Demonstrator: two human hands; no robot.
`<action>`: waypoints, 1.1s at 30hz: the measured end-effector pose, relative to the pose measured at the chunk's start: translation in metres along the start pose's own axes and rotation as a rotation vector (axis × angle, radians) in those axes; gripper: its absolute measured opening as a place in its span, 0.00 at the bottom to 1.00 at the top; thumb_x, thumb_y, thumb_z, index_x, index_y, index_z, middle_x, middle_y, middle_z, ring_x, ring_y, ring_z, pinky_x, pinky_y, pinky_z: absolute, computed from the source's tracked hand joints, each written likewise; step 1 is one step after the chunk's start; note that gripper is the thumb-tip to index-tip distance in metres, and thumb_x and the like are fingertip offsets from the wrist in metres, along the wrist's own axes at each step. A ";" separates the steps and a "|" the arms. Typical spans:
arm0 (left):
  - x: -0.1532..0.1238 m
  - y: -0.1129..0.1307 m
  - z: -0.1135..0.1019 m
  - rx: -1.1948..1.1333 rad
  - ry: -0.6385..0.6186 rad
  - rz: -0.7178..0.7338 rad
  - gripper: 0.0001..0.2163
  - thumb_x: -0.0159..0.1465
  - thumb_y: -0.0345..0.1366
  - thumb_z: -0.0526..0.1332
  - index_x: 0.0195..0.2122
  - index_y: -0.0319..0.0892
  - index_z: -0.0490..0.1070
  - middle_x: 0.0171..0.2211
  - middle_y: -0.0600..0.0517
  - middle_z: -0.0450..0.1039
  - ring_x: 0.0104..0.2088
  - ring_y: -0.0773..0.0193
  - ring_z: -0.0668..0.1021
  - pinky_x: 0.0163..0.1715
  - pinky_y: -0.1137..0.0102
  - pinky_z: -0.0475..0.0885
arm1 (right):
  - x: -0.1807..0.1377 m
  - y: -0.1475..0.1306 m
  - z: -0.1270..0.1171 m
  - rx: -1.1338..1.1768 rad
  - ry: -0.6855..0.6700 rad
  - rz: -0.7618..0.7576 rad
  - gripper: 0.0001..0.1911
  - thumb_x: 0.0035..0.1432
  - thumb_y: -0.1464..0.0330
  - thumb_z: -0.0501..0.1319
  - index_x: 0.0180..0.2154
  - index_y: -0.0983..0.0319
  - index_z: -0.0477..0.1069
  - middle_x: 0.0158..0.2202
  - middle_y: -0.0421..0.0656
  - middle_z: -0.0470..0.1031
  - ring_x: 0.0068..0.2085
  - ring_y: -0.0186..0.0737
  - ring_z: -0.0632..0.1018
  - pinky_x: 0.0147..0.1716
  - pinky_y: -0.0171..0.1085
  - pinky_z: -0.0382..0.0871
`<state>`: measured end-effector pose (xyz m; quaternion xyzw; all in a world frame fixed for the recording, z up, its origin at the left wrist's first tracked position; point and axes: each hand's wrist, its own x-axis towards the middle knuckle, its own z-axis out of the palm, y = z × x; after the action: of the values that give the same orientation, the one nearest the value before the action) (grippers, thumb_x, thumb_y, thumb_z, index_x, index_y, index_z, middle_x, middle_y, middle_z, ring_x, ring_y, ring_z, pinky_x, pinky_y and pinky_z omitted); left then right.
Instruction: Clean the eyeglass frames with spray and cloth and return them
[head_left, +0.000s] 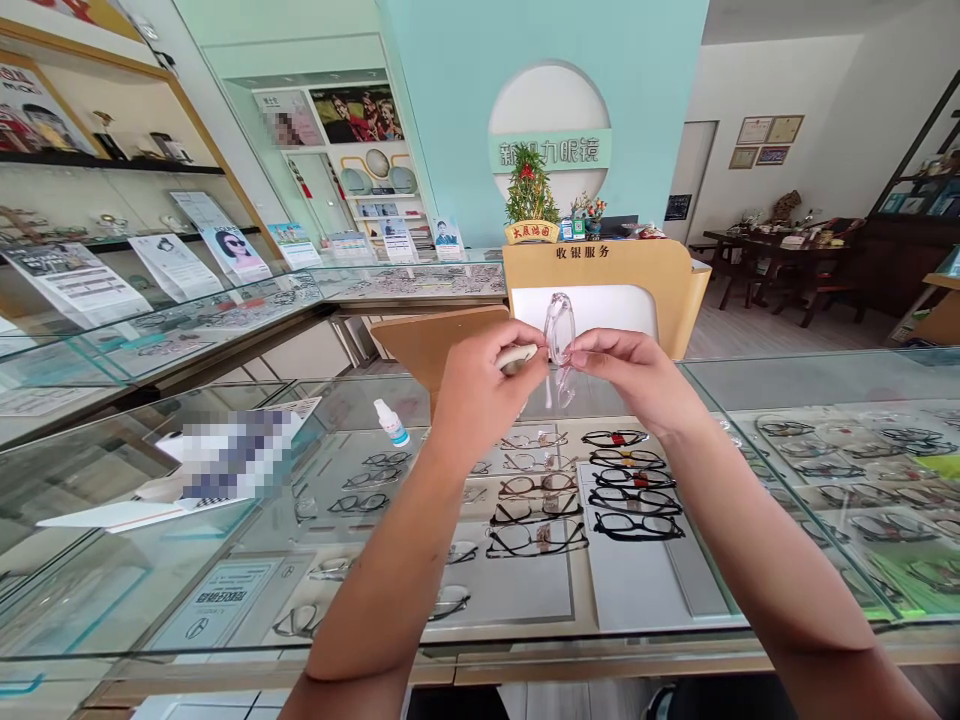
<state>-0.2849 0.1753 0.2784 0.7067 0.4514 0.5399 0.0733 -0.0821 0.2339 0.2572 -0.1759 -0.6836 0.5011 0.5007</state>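
Both hands are raised over a glass display counter [622,395], around a pair of clear eyeglasses [560,330] with a faint pink tint, turned almost edge-on. My left hand [491,385] is closed, its fingertips at the left side of the eyeglasses. A pale, rounded item [517,355], its kind unclear, shows between that thumb and index finger. From the right, my right hand [637,375] pinches the lower edge of the eyeglasses between thumb and fingers. A reflection of the eyeglasses shows in the glass below.
Rows of eyeglass frames [637,500] lie under the counter glass. A small white spray bottle [391,424] and an opened leaflet [225,470] are left of my arms. Beyond the counter stand a brown chair back [442,345] and a cashier desk [600,270].
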 end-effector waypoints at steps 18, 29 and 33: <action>0.004 -0.006 -0.011 0.378 0.431 0.145 0.08 0.70 0.39 0.70 0.49 0.47 0.77 0.51 0.44 0.76 0.51 0.49 0.81 0.50 0.56 0.75 | -0.002 -0.011 -0.021 -0.093 -0.016 0.027 0.13 0.66 0.53 0.74 0.41 0.55 0.84 0.53 0.44 0.89 0.58 0.48 0.84 0.61 0.50 0.75; -0.002 -0.013 0.013 0.525 -0.123 0.405 0.17 0.74 0.31 0.62 0.61 0.52 0.79 0.45 0.48 0.82 0.38 0.58 0.82 0.31 0.66 0.68 | -0.006 -0.028 -0.016 0.116 -0.050 0.009 0.12 0.61 0.53 0.76 0.35 0.52 0.80 0.57 0.42 0.88 0.67 0.53 0.80 0.70 0.57 0.70; -0.001 -0.017 0.018 0.473 -0.063 0.421 0.11 0.77 0.37 0.63 0.57 0.50 0.82 0.45 0.48 0.83 0.40 0.58 0.83 0.34 0.66 0.70 | -0.008 -0.032 -0.015 0.130 -0.019 0.000 0.12 0.61 0.53 0.76 0.36 0.51 0.82 0.61 0.41 0.86 0.67 0.55 0.80 0.70 0.60 0.70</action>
<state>-0.2796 0.1915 0.2608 0.7984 0.4058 0.4011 -0.1924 -0.0574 0.2223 0.2807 -0.1382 -0.6542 0.5462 0.5045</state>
